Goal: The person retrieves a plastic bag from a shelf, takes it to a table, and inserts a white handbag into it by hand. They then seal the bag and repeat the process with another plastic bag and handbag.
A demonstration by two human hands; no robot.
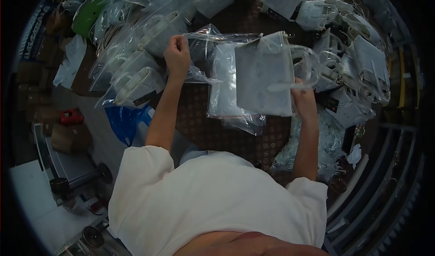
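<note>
My left hand (177,54) is closed, pinching the edge of a clear plastic bag (204,41) that spreads to the right. My right hand (303,103) is closed at the lower right side of a whitish handbag (264,74); its fingers are partly hidden behind the bag. The handbag is tilted, with its clear looped handles (308,65) pointing right. Beneath and left of it, a stack of flat clear plastic bags (223,79) lies on the dark patterned table (192,108).
Wrapped whitish bags (140,86) crowd the left side, with more bags (369,59) at the right. Crumpled clear plastic (315,142) is beside my right forearm. A blue plastic bag (124,122) hangs left of the table. Cardboard boxes (70,137) stand farther left.
</note>
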